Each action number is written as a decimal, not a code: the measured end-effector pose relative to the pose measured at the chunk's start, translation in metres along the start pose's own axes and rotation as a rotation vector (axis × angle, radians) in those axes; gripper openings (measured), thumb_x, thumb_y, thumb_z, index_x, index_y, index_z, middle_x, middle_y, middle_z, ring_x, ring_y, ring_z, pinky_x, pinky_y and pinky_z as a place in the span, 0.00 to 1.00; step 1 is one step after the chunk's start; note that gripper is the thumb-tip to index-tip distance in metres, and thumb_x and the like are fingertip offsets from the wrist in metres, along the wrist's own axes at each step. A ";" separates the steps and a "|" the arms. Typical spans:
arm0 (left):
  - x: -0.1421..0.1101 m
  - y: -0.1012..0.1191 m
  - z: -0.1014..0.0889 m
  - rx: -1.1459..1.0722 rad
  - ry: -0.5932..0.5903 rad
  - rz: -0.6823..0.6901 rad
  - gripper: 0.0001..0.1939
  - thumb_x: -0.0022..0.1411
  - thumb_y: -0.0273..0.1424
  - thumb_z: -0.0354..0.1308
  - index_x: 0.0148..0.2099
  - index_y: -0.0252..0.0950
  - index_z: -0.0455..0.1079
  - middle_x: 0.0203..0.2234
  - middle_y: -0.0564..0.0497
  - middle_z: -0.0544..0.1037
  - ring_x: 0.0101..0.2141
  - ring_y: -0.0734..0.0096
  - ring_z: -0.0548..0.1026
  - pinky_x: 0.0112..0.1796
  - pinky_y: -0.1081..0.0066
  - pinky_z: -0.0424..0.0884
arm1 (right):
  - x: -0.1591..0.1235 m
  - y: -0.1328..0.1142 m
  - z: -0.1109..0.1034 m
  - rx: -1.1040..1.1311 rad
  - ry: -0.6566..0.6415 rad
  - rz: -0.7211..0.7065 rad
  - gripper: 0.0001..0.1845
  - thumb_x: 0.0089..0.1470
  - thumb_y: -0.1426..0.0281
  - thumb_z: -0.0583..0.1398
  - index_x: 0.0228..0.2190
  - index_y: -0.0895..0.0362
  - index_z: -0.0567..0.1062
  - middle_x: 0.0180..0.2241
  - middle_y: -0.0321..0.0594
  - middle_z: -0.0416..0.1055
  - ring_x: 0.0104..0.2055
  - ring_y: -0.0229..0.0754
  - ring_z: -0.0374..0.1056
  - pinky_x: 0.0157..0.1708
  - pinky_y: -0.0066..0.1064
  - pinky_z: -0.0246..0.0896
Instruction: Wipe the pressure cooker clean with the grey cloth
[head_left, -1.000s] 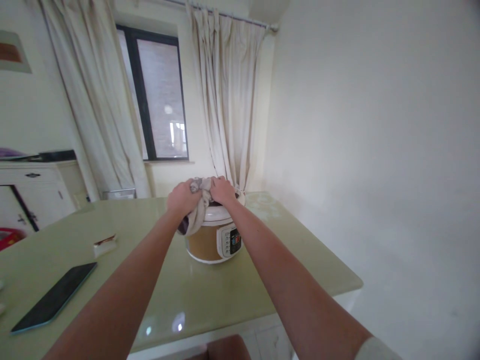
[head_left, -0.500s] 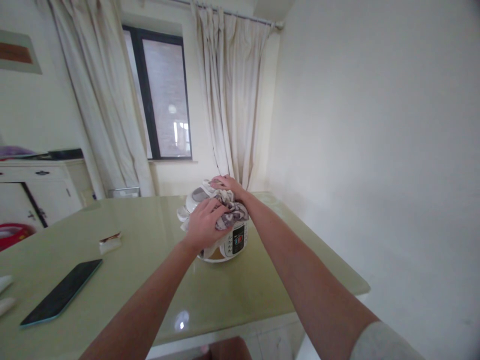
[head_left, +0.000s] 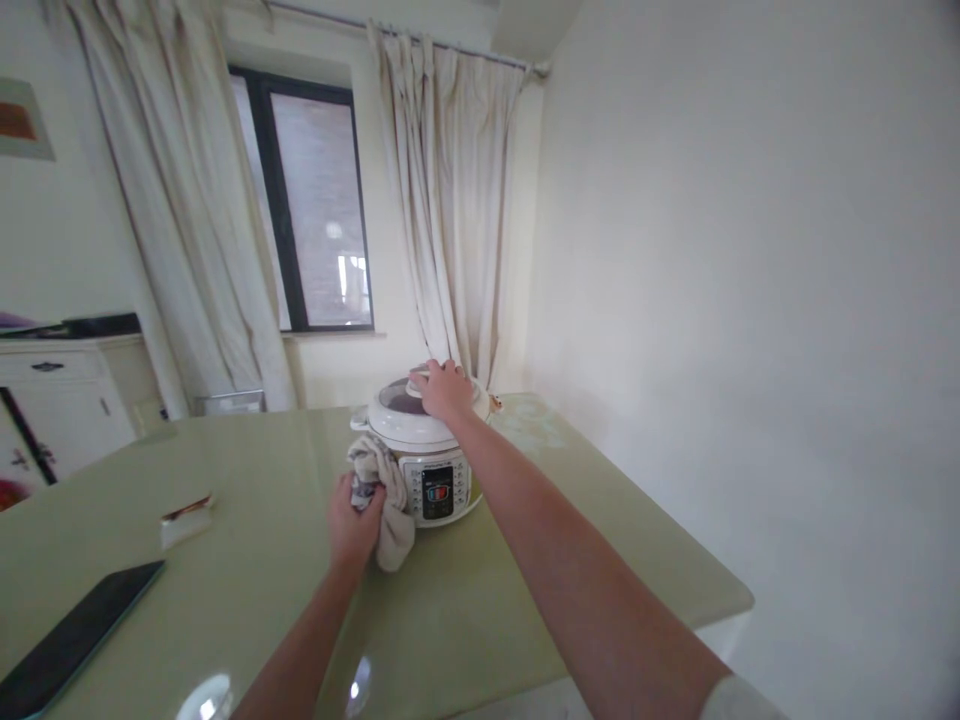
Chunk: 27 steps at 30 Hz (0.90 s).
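Observation:
A white electric pressure cooker (head_left: 390, 432) with a dark front panel stands on the green table. My left hand (head_left: 354, 520) is closed round a bunched grey-and-white patterned cloth (head_left: 390, 530), which hangs against the cooker's left front side. On top, my right hand (head_left: 448, 392) is closed over the white handle (head_left: 415, 386) of the lid; part of that handle is hidden under the fingers. The lid sits on the cooker.
On the table's left (head_left: 262, 560) lie a dark phone-like slab (head_left: 82, 625) and a small pale packet (head_left: 186, 522). A white cabinet (head_left: 71, 385) stands beyond. Curtains (head_left: 469, 200) hang behind the cooker, and a bare wall (head_left: 712, 300) runs along the right.
My left hand has drawn the cloth off the lid, down to the cooker's left front side. My right hand has come off the cloth onto the lid handle. The cooker's panel now faces me more.

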<state>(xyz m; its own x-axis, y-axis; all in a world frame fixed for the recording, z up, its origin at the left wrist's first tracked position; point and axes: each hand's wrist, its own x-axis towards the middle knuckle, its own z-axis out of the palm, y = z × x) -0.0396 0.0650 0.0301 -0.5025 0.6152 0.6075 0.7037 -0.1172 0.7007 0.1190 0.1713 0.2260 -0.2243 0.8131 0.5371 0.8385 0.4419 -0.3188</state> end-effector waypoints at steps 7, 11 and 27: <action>-0.026 -0.032 0.008 0.286 -0.064 -0.202 0.21 0.64 0.41 0.55 0.53 0.34 0.72 0.42 0.40 0.76 0.45 0.48 0.76 0.48 0.55 0.71 | 0.009 0.005 -0.002 0.010 -0.066 -0.004 0.32 0.67 0.44 0.56 0.61 0.50 0.71 0.60 0.53 0.67 0.63 0.59 0.63 0.58 0.52 0.61; -0.024 -0.022 0.004 0.376 0.119 -0.328 0.25 0.67 0.40 0.53 0.60 0.30 0.68 0.52 0.29 0.72 0.56 0.38 0.70 0.56 0.44 0.66 | 0.008 0.007 -0.010 -0.016 -0.104 -0.059 0.31 0.67 0.43 0.55 0.60 0.48 0.73 0.58 0.51 0.70 0.61 0.57 0.66 0.56 0.47 0.64; -0.068 -0.039 -0.114 0.223 -0.015 -0.243 0.51 0.64 0.63 0.40 0.73 0.27 0.57 0.64 0.26 0.66 0.66 0.32 0.64 0.64 0.35 0.59 | -0.068 0.027 -0.071 0.055 -0.062 -0.238 0.35 0.62 0.37 0.58 0.58 0.45 0.76 0.50 0.46 0.75 0.53 0.52 0.72 0.51 0.38 0.65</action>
<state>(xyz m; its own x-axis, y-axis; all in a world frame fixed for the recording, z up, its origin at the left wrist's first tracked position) -0.0903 -0.0605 0.0041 -0.6629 0.6157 0.4260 0.6576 0.2068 0.7244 0.1924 0.1015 0.2359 -0.4438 0.7043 0.5540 0.7302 0.6427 -0.2321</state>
